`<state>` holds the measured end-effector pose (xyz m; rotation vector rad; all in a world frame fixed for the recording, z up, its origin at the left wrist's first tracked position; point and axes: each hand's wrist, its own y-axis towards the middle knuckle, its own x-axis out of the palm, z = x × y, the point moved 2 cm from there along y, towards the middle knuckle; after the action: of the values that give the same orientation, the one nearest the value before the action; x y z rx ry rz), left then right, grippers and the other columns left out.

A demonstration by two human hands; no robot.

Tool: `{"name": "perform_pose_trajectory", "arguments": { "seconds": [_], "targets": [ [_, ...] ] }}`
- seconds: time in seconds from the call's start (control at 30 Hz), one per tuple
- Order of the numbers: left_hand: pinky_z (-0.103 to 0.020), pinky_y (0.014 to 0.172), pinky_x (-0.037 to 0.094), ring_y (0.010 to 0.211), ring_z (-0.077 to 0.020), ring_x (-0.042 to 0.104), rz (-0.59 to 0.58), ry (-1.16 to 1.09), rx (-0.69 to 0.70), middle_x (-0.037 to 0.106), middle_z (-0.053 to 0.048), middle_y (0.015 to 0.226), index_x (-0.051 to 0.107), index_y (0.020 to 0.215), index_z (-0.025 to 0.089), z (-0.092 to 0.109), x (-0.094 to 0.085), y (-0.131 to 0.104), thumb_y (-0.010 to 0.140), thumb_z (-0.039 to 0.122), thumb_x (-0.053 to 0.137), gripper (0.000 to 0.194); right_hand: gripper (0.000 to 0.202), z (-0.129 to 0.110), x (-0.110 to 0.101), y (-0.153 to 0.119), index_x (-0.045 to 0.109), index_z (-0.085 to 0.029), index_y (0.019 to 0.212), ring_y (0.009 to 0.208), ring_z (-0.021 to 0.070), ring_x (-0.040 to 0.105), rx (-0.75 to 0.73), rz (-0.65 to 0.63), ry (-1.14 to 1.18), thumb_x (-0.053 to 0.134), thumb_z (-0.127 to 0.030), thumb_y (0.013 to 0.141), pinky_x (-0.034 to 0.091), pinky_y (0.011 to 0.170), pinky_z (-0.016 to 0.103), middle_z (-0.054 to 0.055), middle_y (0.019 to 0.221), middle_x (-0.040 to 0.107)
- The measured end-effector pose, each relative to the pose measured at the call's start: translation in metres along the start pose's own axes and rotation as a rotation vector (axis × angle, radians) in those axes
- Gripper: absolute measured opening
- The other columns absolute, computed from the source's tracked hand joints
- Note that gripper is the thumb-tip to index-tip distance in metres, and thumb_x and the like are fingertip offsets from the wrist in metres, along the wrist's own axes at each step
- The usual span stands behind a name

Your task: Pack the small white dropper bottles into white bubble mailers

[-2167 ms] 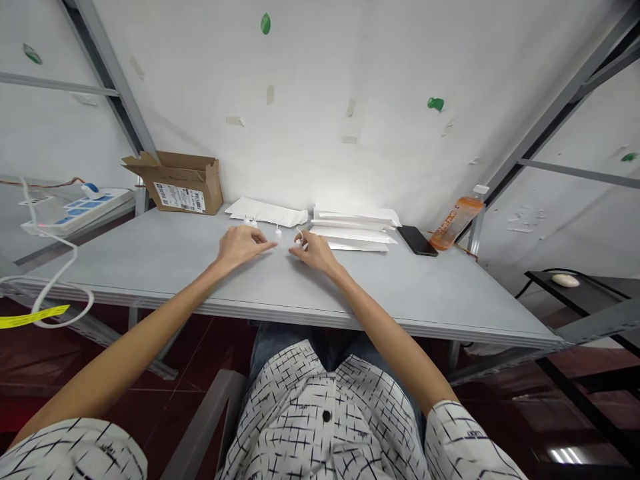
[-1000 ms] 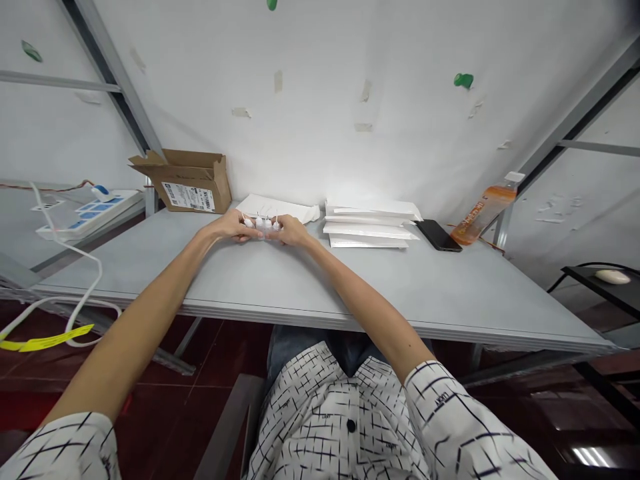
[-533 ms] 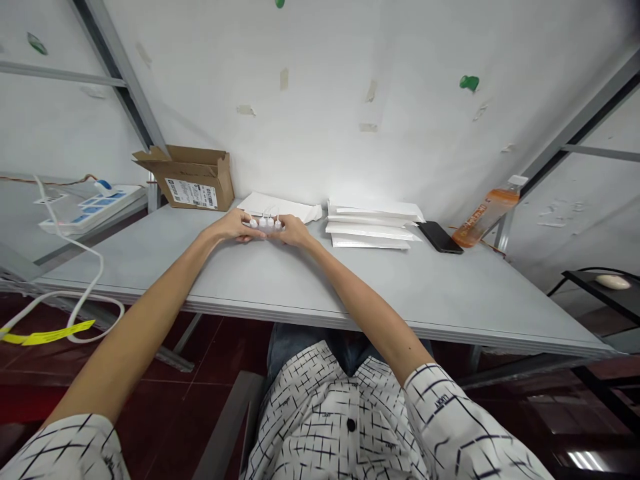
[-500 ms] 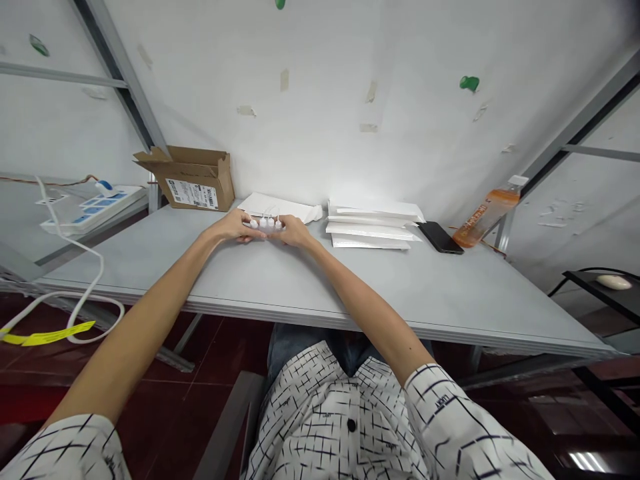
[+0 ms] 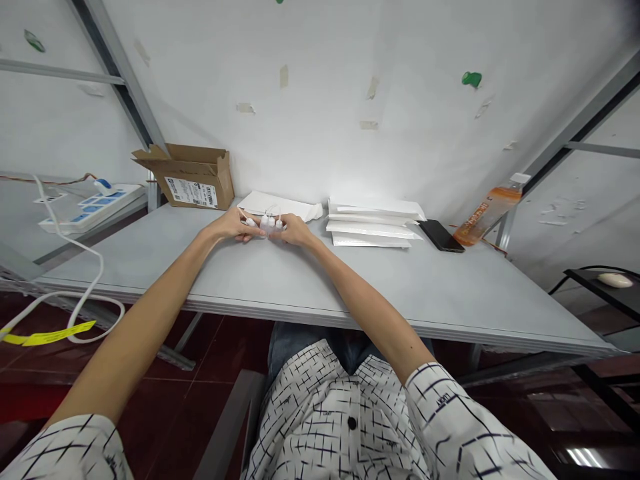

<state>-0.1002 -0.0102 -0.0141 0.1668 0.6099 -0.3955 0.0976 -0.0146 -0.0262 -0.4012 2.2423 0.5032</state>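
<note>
Several small clear bottles [image 5: 265, 230] with white caps and thin white strands sit between my two hands over the table. My left hand [image 5: 233, 225] is closed on the left end of this row, thumb in front. Around the right end my right hand [image 5: 296, 231] is closed, its thumb and fingertips pressing inward. The lower parts of the bottles are partly hidden by my fingers. Just behind the hands lies a flat white packet [image 5: 280, 203].
An open cardboard box [image 5: 193, 177] stands at the back left. White padded envelopes [image 5: 370, 233] are stacked right of my hands, with a black phone [image 5: 441, 236] and an orange drink bottle [image 5: 487, 215] beyond. A power strip [image 5: 95, 208] lies far left.
The bottles have shifted slightly between my fingers, and more of the clear middle bodies shows. The cap at the left end now leans. Both hands stay in nearly the same place.
</note>
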Motion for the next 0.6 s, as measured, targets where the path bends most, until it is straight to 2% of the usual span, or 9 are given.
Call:
{"name": "perform_pose_trajectory", "arguments": {
  "seconds": [0.27,0.47,0.6],
  "targets": [
    [-0.020,0.039,0.028,0.037,-0.0074,0.039,0.020,0.056,0.016,0.051,0.003,0.040,0.071,0.074,0.015,0.0058,0.0041,-0.0030,0.061,0.037,0.084,0.029,0.028,-0.0010,-0.0003,-0.0014,0.069,-0.019,0.094,0.079,0.0176,0.061,-0.002,0.021,-0.025,0.070,-0.039,0.075,0.042,0.073,0.026,0.002,0.087,0.069],
    [-0.021,0.040,0.030,0.037,-0.0070,0.039,0.030,0.033,-0.011,0.054,0.002,0.043,0.075,0.082,0.014,0.0078,0.0019,-0.0048,0.058,0.038,0.086,0.035,0.028,-0.0027,-0.0015,-0.0034,0.069,-0.019,0.097,0.080,0.0185,0.060,0.003,0.009,-0.046,0.069,-0.039,0.076,0.039,0.070,0.026,0.002,0.083,0.069],
    [-0.023,0.042,0.035,0.041,-0.0091,0.046,0.046,-0.017,-0.054,0.062,-0.002,0.051,0.077,0.093,0.011,0.0090,-0.0032,-0.0078,0.055,0.040,0.089,0.049,0.031,-0.0020,-0.0005,-0.0024,0.069,-0.020,0.102,0.081,0.0189,0.061,-0.002,0.020,-0.086,0.069,-0.038,0.077,0.039,0.071,0.027,0.001,0.082,0.069]
  ]
}}
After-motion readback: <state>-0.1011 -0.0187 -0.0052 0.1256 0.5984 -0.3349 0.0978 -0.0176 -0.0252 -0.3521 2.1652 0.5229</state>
